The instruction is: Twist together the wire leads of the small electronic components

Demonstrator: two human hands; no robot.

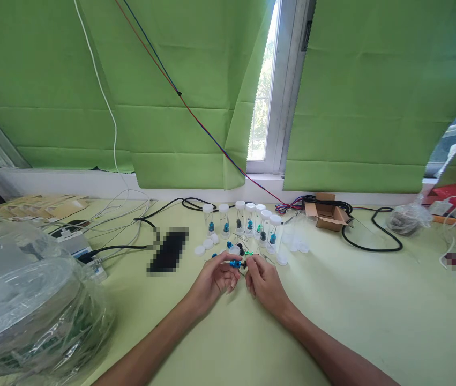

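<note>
My left hand pinches a small blue metal fitting, held level above the table. My right hand is closed at the fitting's other end, where a dark piece shows between the fingertips; whether the two pieces are joined, I cannot tell. Just beyond my fingers lie a loose green part, a dark part and thin metal rods or keys. Behind them stands a group of clear tubes with white caps, each with a small blue, green or dark part inside.
Loose white caps lie left of the tubes, and clear uncapped tubes are to the right. An open cardboard box sits behind, near black cables. A pixelated dark object and a plastic-wrapped spool occupy the left side.
</note>
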